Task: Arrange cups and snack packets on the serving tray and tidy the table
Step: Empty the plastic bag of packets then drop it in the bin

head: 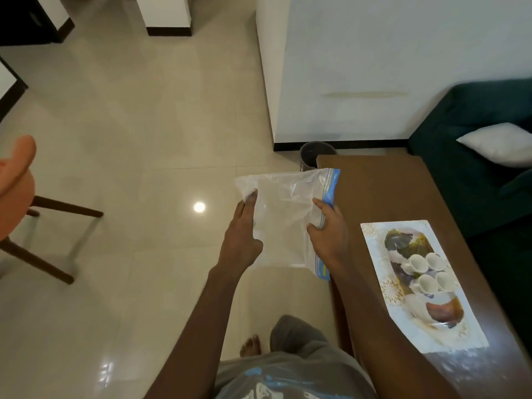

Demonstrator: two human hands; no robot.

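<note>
Clear plastic zip bag pinched in both hands' grip, left and right, while four white cups already sit on the patterned tray, so mostly tidying's left.

Left arm: bare, stretched forward and up from the lower middle of the view.
Left hand: back facing up, fingers extended, fingertips pinching the far left edge of a clear zip bag.
Right arm: bare, reaching forward from the lower right.
Right hand: grip closed on the bag's blue-striped edge, thumb on the near face.
Foot: bare, on the floor.
</note>
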